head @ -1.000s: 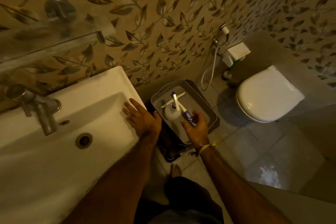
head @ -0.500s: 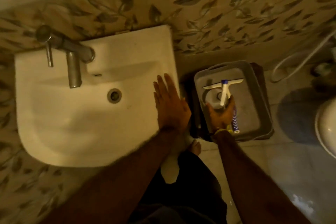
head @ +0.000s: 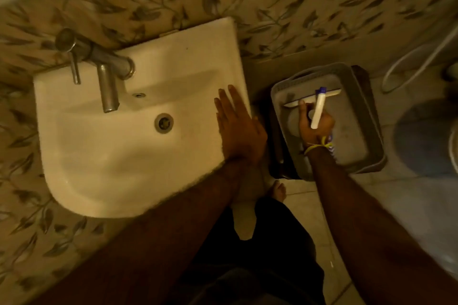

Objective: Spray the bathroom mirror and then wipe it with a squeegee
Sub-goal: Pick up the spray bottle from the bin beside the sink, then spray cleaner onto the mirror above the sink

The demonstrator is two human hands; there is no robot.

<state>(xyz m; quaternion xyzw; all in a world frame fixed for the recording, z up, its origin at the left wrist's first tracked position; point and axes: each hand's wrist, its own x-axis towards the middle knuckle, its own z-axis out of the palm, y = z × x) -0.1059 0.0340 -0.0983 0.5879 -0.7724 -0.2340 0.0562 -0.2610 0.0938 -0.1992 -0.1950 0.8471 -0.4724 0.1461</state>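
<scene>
While the left hand (head: pixel 238 129) lies flat, fingers straight, on the right rim of the white sink (head: pixel 138 136), the right hand (head: pixel 314 124) reaches into a grey basket (head: pixel 357 146) on the floor beside it. A steel tap (head: pixel 104 74) stands at the sink's back; a hose (head: pixel 416 64) loops by the leaf-patterned wall. The squeegee (head: pixel 318 104), white with a blue tip, lies in the basket, handle across the right hand's curled fingers. Under that hand sits a pale round object, blurred.
</scene>
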